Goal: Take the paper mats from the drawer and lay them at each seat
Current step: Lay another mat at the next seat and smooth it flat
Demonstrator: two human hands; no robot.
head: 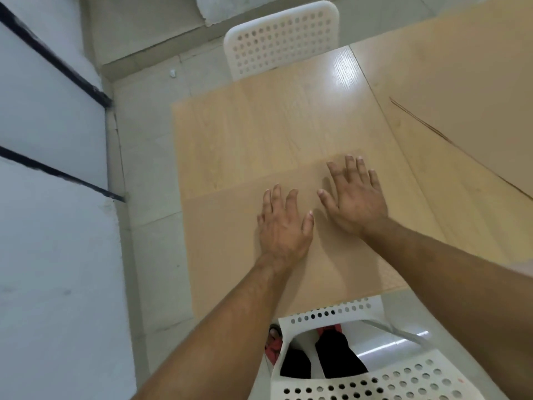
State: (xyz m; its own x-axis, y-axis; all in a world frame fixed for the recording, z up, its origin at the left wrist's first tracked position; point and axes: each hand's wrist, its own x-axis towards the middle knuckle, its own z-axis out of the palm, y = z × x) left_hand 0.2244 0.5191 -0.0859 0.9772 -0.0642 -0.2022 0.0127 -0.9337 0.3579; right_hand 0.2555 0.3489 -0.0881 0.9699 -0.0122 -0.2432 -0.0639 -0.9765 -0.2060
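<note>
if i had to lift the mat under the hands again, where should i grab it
Probably the mat's left edge, which seems to reach the table's left side: pinch there from the left. It lies flat, with both the left hand and right hand open on it.

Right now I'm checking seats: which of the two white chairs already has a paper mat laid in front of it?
The near white chair, at the bottom edge. Both hands, left hand and right hand, press the paper mat flat there. The far white chair faces bare table.

No text, label, brand, number or sign showing legibly anywhere, nothing printed appearing on the paper mat (pixel 230 241), the wooden table (pixel 259 125), the white perforated chairs (pixel 281 39), or the pale wall panels (pixel 43 111)
</note>
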